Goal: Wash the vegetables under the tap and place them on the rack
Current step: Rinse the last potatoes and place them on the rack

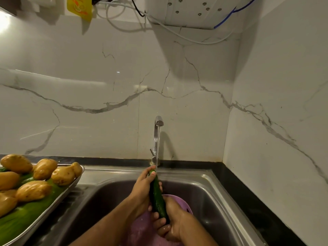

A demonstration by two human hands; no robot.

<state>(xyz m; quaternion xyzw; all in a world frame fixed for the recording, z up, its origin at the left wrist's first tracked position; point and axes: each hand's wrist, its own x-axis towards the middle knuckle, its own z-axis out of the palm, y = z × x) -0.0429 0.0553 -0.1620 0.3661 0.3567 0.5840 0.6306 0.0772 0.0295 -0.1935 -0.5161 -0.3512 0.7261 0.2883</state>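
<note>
Cucumber (157,196) held in both hands under the running tap (158,121), lower centre of the frame.

Nearest, the right hand (173,226) grips its lower end; the left hand (142,189) curls round the upper part. Its long axis runs up-frame toward the stream. The potato-laden rack (58,197) lies lower left, on the left hand's side.

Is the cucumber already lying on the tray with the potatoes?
No, the cucumber is gripped by both the left hand and the right hand over the sink, under the tap's running water.
</note>
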